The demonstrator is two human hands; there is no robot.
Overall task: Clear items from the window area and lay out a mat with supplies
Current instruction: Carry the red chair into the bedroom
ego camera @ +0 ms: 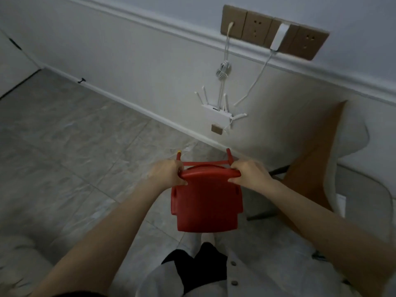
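A small red chair (206, 207) is held out in front of the body, above the tiled floor (70, 136) and near the white wall (132, 67). Its top rail is gripped at both ends: the left hand (168, 175) is curled round the left end, and the right hand (248, 175) is curled round the right end, with the fingers wrapped over the rail. Whether the chair's legs are touching the floor cannot be told, since they are seen end-on.

As a judgement, the task is at an early stage. One item is being carried, presumably as part of the clearing; no window is shown, so how much remains there cannot be told. No mat and no supplies are visible, so the laying-out appears not yet begun.

A router (217, 113) is mounted on the wall below a row of sockets (274, 32), and a larger pale chair (317, 151) stands to the right, just beside the red one.
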